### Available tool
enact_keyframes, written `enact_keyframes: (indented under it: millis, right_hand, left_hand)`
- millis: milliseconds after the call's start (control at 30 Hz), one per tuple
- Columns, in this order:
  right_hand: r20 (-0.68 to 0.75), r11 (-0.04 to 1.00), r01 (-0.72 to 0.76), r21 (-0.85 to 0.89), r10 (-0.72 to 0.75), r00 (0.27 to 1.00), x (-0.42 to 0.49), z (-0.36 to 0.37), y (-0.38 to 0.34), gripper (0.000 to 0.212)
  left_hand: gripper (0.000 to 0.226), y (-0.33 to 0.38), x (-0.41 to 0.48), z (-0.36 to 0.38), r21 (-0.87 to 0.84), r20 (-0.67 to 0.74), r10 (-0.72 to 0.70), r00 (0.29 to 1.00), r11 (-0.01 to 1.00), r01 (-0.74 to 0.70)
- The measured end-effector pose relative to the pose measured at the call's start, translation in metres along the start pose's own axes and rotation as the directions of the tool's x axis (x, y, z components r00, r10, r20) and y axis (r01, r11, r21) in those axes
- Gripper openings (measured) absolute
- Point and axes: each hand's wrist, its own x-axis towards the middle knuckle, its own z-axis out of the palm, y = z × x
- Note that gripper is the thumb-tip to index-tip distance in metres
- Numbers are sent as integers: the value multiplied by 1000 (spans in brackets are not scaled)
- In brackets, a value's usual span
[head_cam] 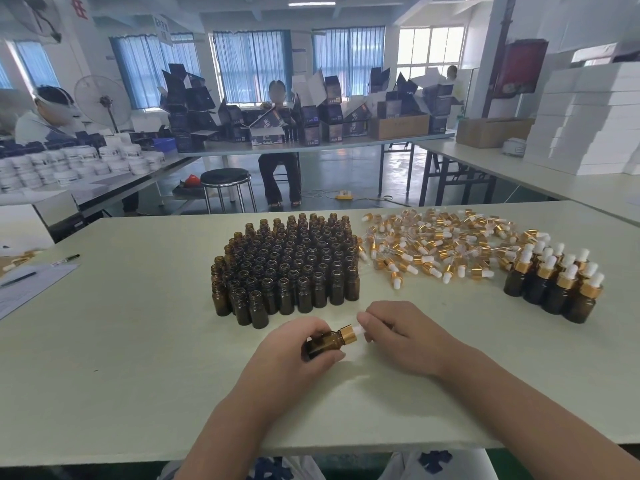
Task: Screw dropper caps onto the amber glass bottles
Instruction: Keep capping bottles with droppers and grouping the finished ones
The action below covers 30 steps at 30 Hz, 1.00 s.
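Left hand point(294, 351) grips amber bottle point(323, 344): likely light, slick, breakable. Right hand point(401, 330) pinches dropper cap point(349, 334); best turned by its collar.

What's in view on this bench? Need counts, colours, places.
Open bottles: many, amber, packed upright mid-table.
Loose caps: big pile, gold with white bulbs, right of the open bottles.
Capped bottles: about a dozen, amber, gold-white tops, far right.
Held bottle: one, amber, tilted, front centre.
Cap: one, gold and white, on the held bottle's neck.
Table: one, pale.
Marker: one, white, dark cap, left side.
Papers: a few, white, left edge.
Stool: one, black seat, beyond the table.
Left hand: grips the held bottle.
Right hand: pinches the cap's bulb.
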Motion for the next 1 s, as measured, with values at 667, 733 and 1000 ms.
enact_keyframes:
  millis: [667,733,1000]
  right_hand:
    - [-18,1000,31,0,-31,999,0,0,1,47]
    - [-39,999,42,29,-41,998,-1,-1,-1,27]
    - [-165,994,110,-6,-109,980,-6,-30,-13,11]
  left_hand:
    - [18,-1,0,0,10,-2,-2,1000,1000,2]
    - [17,-1,0,0,1,3,0,1000,1000,0]
    - [14,-5,-1,-1,-72,-2,-37,999,997,37]
